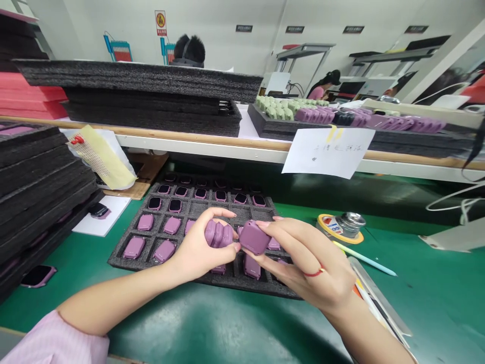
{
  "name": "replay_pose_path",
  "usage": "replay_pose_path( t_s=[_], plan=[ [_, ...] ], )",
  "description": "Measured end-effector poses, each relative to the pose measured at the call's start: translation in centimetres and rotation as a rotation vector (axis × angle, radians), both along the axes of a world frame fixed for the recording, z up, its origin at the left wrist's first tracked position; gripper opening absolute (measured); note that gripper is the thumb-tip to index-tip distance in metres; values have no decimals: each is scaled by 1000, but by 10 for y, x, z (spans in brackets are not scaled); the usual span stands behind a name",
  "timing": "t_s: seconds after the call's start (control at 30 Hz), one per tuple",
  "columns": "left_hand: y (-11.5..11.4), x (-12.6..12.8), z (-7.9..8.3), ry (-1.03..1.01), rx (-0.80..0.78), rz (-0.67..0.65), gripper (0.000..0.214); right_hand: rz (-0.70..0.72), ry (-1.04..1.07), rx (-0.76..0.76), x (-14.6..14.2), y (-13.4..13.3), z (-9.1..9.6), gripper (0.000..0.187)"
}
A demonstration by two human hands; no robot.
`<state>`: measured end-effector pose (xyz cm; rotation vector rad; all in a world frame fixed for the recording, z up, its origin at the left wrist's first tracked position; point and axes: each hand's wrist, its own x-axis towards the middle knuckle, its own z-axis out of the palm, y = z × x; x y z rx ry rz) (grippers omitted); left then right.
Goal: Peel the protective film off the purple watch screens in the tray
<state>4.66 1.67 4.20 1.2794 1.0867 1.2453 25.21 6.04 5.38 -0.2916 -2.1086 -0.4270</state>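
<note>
My left hand (197, 250) is closed around a small stack of purple watch cases (218, 234), held over the black foam tray (117, 260). My right hand (303, 258) pinches a single purple watch case (253, 236) right beside that stack, almost touching it. A red string ring sits on one right finger. The tray holds several purple watch cases in its pockets; the far rows lie with dark screens up, the near ones back up. Part of the tray's middle is hidden behind my hands.
Stacks of black foam trays (38, 187) rise at the left, with a loose watch case (38, 275) below them. A tape roll with a metal weight (343, 226), a light pen (364, 258) and a ruler lie right. A shelf above carries more trays and a paper label (328, 150). Other people sit behind.
</note>
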Motion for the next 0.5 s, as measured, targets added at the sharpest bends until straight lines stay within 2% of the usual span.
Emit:
replay_pose_path(
  t_s=[0.13, 0.27, 0.37, 0.43, 0.5],
  plan=[
    [1, -2, 4, -20, -31, 4, 49, -10, 40, -61, 0, -2, 2, 27],
    [-2, -1, 5, -114, -145, -87, 51, 1, 103, -190, 3, 1, 3, 34],
    [-6, 1, 5, -264, -280, -172, 46, -119, 158, -347, 11, 23, -5, 39],
    [-8, 3, 5, -388, -369, -180, 43, -237, 154, -498, 19, 47, -18, 42],
    [-9, 3, 6, -499, -462, -154, 46, -300, 110, -587, 29, 72, -36, 42]
  ],
)
